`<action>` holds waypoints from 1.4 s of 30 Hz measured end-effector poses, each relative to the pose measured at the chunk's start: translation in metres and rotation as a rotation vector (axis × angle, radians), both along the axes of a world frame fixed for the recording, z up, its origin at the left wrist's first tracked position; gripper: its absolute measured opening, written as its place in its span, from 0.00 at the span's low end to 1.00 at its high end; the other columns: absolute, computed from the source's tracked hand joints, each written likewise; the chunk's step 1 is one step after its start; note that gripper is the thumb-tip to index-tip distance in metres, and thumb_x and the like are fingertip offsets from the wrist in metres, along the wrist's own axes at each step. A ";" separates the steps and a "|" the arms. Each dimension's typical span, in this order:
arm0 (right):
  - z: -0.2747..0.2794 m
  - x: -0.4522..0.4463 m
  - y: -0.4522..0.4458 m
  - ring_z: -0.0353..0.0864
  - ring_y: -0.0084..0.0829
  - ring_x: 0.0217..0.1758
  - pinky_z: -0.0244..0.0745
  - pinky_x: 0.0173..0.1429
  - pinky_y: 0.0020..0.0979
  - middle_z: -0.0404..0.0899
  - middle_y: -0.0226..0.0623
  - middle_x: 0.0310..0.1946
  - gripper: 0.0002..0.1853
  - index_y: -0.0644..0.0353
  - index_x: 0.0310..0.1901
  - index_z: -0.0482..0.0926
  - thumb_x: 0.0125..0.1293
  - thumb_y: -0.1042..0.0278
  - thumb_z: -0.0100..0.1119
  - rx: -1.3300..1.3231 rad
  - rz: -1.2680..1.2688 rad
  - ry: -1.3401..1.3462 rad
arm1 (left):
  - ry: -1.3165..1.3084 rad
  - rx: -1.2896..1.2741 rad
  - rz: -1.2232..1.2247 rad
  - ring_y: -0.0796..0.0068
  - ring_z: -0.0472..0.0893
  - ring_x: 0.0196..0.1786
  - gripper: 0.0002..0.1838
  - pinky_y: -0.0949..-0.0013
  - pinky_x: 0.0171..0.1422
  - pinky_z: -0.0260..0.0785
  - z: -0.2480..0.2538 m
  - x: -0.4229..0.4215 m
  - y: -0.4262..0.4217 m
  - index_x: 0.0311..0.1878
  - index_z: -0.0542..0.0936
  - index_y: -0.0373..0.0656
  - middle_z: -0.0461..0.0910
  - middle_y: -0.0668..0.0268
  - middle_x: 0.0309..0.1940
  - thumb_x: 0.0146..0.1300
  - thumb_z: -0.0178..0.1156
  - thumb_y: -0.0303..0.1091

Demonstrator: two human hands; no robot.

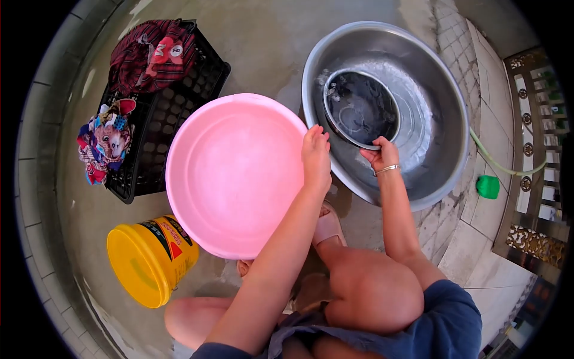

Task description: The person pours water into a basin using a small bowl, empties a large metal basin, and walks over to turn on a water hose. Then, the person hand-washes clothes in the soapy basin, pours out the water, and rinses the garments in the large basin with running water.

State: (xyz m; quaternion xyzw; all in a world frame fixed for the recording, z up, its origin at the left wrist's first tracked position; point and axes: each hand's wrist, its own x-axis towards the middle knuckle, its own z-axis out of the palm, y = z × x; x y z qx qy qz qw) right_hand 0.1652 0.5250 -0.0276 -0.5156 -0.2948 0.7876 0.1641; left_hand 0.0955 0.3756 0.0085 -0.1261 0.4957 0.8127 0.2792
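My left hand [317, 158] is at the right rim of a pink plastic basin [239, 173], its fingers stretched out and slightly bent towards the metal basin. I cannot tell whether it presses on the pink rim. My right hand [381, 154], with a bracelet on the wrist, grips the near rim of a small metal bowl [393, 113]. Clear water shows in that bowl, with a few bubbles at its left side. The bowl is inside a large metal basin [439, 152], close to its left wall, and water glints on the basin's bottom.
At the upper left stands a black plastic crate [156, 134] with a dark red plaid cloth [140, 57] and patterned cloth [104, 143] on it. A yellow bucket [140, 263] is at the lower left. A green hose [496, 161] and a green object [488, 186] are at right.
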 end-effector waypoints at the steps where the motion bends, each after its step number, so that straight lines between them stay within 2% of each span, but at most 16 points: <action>1: 0.017 -0.003 -0.005 0.77 0.47 0.21 0.79 0.20 0.38 0.71 0.50 0.28 0.18 0.69 0.43 0.59 0.45 0.81 0.42 0.059 0.024 0.024 | 0.001 0.001 0.002 0.65 0.61 0.58 0.21 0.69 0.61 0.53 0.003 -0.002 -0.001 0.55 0.58 0.33 0.60 0.56 0.54 0.60 0.43 0.32; 10: 0.114 0.001 -0.068 0.75 0.37 0.19 0.77 0.14 0.37 0.70 0.41 0.28 0.26 0.63 0.48 0.60 0.42 0.82 0.43 0.416 0.276 0.052 | -0.269 0.584 0.291 0.68 0.66 0.54 0.21 0.66 0.59 0.55 0.032 -0.004 -0.047 0.50 0.66 0.41 0.66 0.62 0.51 0.64 0.34 0.46; 14: 0.107 -0.004 -0.097 0.73 0.22 0.31 0.69 0.36 0.20 0.72 0.39 0.38 0.33 0.61 0.56 0.60 0.41 0.83 0.46 0.595 0.437 0.053 | -0.258 0.399 0.488 0.65 0.66 0.53 0.23 0.64 0.59 0.57 0.021 -0.002 -0.077 0.51 0.66 0.40 0.67 0.60 0.51 0.64 0.29 0.45; 17: 0.093 -0.013 -0.124 0.72 0.23 0.40 0.67 0.42 0.22 0.73 0.39 0.40 0.35 0.61 0.59 0.55 0.43 0.82 0.46 0.826 0.539 0.168 | -0.222 0.572 0.428 0.61 0.66 0.54 0.22 0.61 0.58 0.59 0.014 0.002 -0.103 0.53 0.65 0.40 0.67 0.59 0.51 0.63 0.31 0.43; 23: 0.105 -0.032 -0.164 0.71 0.40 0.21 0.70 0.31 0.31 0.71 0.51 0.39 0.35 0.46 0.57 0.60 0.42 0.81 0.47 1.372 0.825 0.181 | -0.475 0.618 0.271 0.58 0.69 0.52 0.26 0.50 0.50 0.64 -0.007 0.006 -0.134 0.54 0.65 0.46 0.67 0.59 0.51 0.59 0.33 0.51; 24: 0.100 -0.036 -0.168 0.71 0.39 0.20 0.71 0.28 0.29 0.70 0.51 0.42 0.33 0.43 0.56 0.63 0.43 0.80 0.49 1.521 0.786 0.286 | -0.437 0.567 0.302 0.62 0.71 0.50 0.24 0.59 0.54 0.65 -0.008 0.003 -0.132 0.52 0.67 0.46 0.70 0.60 0.48 0.59 0.37 0.50; 27: 0.103 -0.036 -0.172 0.73 0.33 0.20 0.71 0.23 0.24 0.69 0.51 0.45 0.27 0.39 0.50 0.70 0.46 0.76 0.51 2.020 0.914 0.213 | -0.206 0.806 0.250 0.60 0.63 0.57 0.29 0.55 0.60 0.55 -0.037 -0.006 -0.128 0.57 0.60 0.44 0.62 0.60 0.55 0.57 0.40 0.53; 29: 0.113 -0.037 -0.169 0.74 0.30 0.20 0.71 0.21 0.22 0.69 0.52 0.45 0.24 0.37 0.47 0.72 0.47 0.74 0.52 2.006 0.873 0.325 | 0.097 0.214 0.107 0.70 0.70 0.49 0.26 0.67 0.49 0.65 -0.043 -0.009 -0.116 0.57 0.61 0.47 0.66 0.65 0.53 0.59 0.43 0.52; 31: 0.113 -0.038 -0.153 0.76 0.28 0.22 0.72 0.22 0.21 0.69 0.51 0.47 0.21 0.36 0.43 0.75 0.45 0.70 0.55 2.126 0.822 0.408 | 0.118 0.420 0.090 0.67 0.67 0.52 0.28 0.63 0.54 0.62 -0.006 -0.009 -0.111 0.57 0.60 0.43 0.64 0.60 0.54 0.57 0.47 0.49; 32: 0.112 -0.038 -0.142 0.78 0.31 0.25 0.72 0.22 0.23 0.69 0.49 0.48 0.20 0.38 0.42 0.76 0.45 0.71 0.55 2.116 0.723 0.307 | 0.015 0.845 0.124 0.63 0.65 0.55 0.30 0.58 0.59 0.58 0.003 -0.011 -0.109 0.58 0.58 0.40 0.62 0.56 0.54 0.56 0.50 0.47; 34: 0.110 -0.029 -0.115 0.75 0.39 0.45 0.72 0.45 0.29 0.69 0.48 0.49 0.24 0.58 0.49 0.70 0.46 0.85 0.46 1.727 0.476 0.278 | -0.360 0.633 0.138 0.67 0.71 0.39 0.19 0.64 0.48 0.65 -0.004 -0.021 -0.095 0.47 0.68 0.38 0.71 0.60 0.41 0.63 0.39 0.43; 36: 0.118 -0.025 -0.078 0.59 0.34 0.60 0.52 0.61 0.30 0.61 0.46 0.55 0.30 0.68 0.56 0.57 0.45 0.86 0.42 1.446 0.220 0.263 | -0.403 0.510 -0.004 0.69 0.71 0.37 0.20 0.66 0.46 0.65 0.009 -0.016 -0.081 0.41 0.70 0.38 0.73 0.61 0.38 0.64 0.35 0.45; 38: 0.113 -0.012 -0.027 0.68 0.34 0.52 0.59 0.56 0.29 0.69 0.44 0.48 0.33 0.54 0.58 0.57 0.45 0.83 0.43 1.640 0.128 -0.163 | -0.413 0.458 -0.036 0.67 0.71 0.42 0.21 0.64 0.50 0.64 0.000 -0.012 -0.073 0.43 0.70 0.38 0.72 0.60 0.42 0.64 0.34 0.45; 40: 0.082 0.012 0.030 0.75 0.46 0.38 0.67 0.44 0.40 0.74 0.47 0.39 0.35 0.35 0.59 0.54 0.47 0.76 0.45 1.538 0.086 -0.670 | -0.450 0.400 -0.069 0.67 0.71 0.41 0.20 0.63 0.49 0.65 -0.001 -0.006 -0.066 0.43 0.69 0.38 0.72 0.60 0.42 0.64 0.35 0.45; 41: 0.075 0.020 0.047 0.72 0.49 0.42 0.65 0.46 0.42 0.69 0.43 0.49 0.35 0.36 0.59 0.53 0.47 0.77 0.44 1.475 0.080 -0.825 | -0.481 0.353 -0.073 0.67 0.71 0.40 0.20 0.64 0.47 0.65 0.003 -0.004 -0.064 0.42 0.69 0.38 0.72 0.60 0.42 0.64 0.35 0.44; 42: 0.064 0.030 0.066 0.72 0.49 0.43 0.65 0.46 0.44 0.70 0.46 0.46 0.35 0.35 0.59 0.51 0.48 0.75 0.45 1.466 0.056 -0.999 | -0.477 0.353 -0.065 0.67 0.71 0.40 0.20 0.64 0.47 0.65 0.001 -0.003 -0.064 0.42 0.69 0.38 0.72 0.60 0.42 0.64 0.35 0.44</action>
